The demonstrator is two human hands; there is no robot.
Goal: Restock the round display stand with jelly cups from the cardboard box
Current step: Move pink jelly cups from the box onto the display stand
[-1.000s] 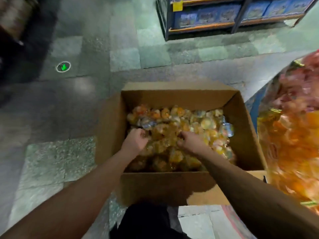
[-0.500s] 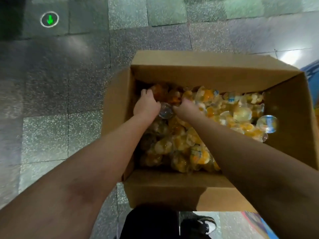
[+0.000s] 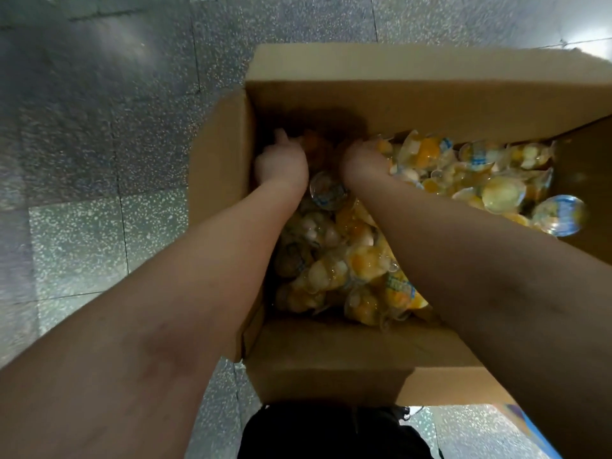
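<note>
Cardboard box (image 3: 347,362) sits open on speckled floor, flaps folded out, brown walls upright. Inside, heap of jelly cups (image 3: 341,266): small clear plastic cups, yellow-orange filling, lids with blue print, lying every which way. Pile runs from near wall across to right side, far-left corner in shadow. One cup (image 3: 328,190) lies lid-up mid-pile. Another (image 3: 559,213) lies against right wall, on its side.

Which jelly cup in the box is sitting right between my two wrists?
The clear cup with the blue-printed lid, wedged between the left hand and right hand. The other jelly cups lie heaped to the right or below, apart from both wrists.
</note>
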